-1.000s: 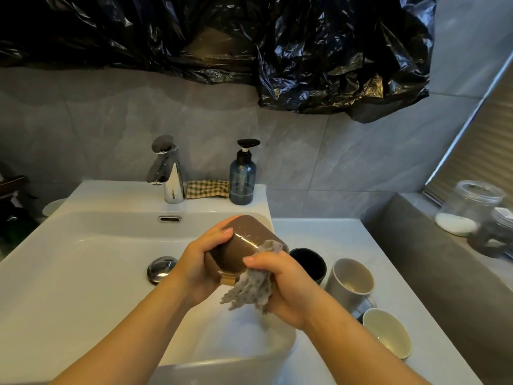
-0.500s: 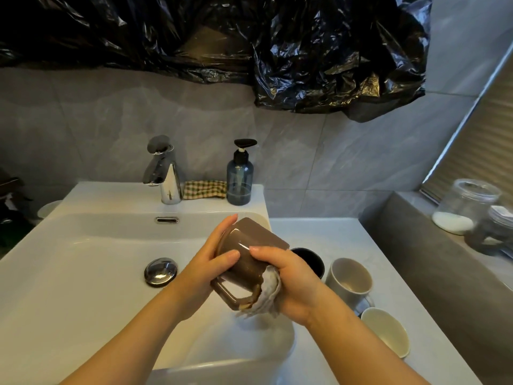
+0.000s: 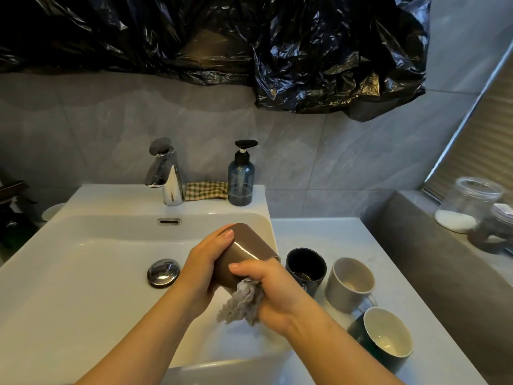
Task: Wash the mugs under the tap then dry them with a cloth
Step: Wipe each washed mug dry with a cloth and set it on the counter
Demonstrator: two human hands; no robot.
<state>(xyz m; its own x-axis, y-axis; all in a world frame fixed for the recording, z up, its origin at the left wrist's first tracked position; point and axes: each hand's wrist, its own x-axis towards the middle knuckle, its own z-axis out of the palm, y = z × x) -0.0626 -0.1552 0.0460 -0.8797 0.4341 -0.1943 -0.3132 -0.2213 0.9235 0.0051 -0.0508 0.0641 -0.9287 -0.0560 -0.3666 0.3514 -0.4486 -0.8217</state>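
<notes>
Over the sink [image 3: 83, 273] the left hand [image 3: 202, 265] wraps the brown mug [image 3: 244, 254], tilted base up and away, its lower end pointing toward the right hand [image 3: 274, 290], which clutches the grey cloth [image 3: 244, 304] against it.

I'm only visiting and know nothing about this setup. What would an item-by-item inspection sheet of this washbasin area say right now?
Surface: white sink with a white counter on its right; no water seen running from the tap.
Job's things: brown mug held over the sink, grey cloth against it; dark mug, beige mug and green mug on the counter.
Clutter: soap bottle and checked cloth beside the tap.
Hands: left hand grips the brown mug; right hand holds the grey cloth.
Cables: nothing seen.
Surroundings: tiled wall, black plastic sheet above, glass jars on the ledge.
</notes>
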